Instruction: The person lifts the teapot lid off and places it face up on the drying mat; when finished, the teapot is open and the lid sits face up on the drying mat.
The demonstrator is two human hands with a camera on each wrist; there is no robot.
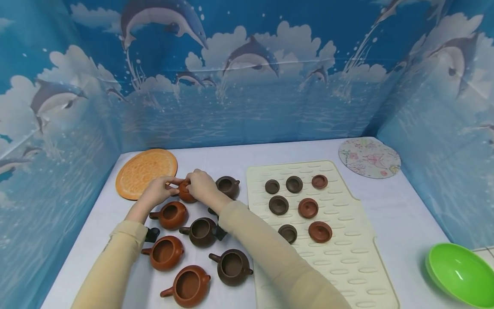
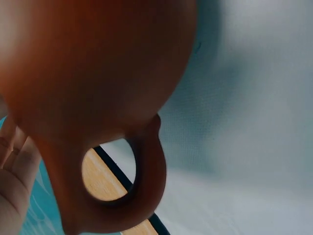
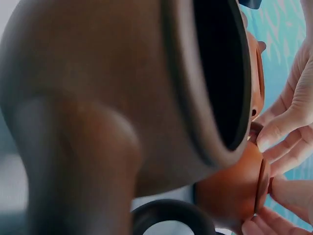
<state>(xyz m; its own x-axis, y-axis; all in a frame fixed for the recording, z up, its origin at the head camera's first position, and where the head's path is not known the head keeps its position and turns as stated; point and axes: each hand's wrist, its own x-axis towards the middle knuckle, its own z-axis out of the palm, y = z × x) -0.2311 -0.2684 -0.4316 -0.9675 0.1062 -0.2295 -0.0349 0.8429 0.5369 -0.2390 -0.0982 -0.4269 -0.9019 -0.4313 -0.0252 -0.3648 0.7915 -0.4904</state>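
A small reddish-brown clay teapot (image 1: pixel 187 194) sits at the far end of the teapot group, between both hands. My left hand (image 1: pixel 157 192) grips it at its handle side, thumb and fingers close together. With bent fingers my right hand (image 1: pixel 203 187) pinches at its lid (image 3: pixel 262 185), which lies over the opening; the back of that hand hides part of the pot in the head view. In the right wrist view a dark brown teapot (image 3: pixel 93 63) looms in front. Another reddish teapot (image 2: pixel 98 63) fills the left wrist view, its looped handle downward.
Several lidless reddish teapots (image 1: pixel 166 253) and dark brown teapots (image 1: pixel 233 268) stand nearer me. On the cream mat (image 1: pixel 347 266) at right lie several loose lids (image 1: pixel 308 208). An orange round mat (image 1: pixel 144 174), a patterned round mat (image 1: pixel 370 159) and a green bowl (image 1: pixel 463 274) lie around the edges.
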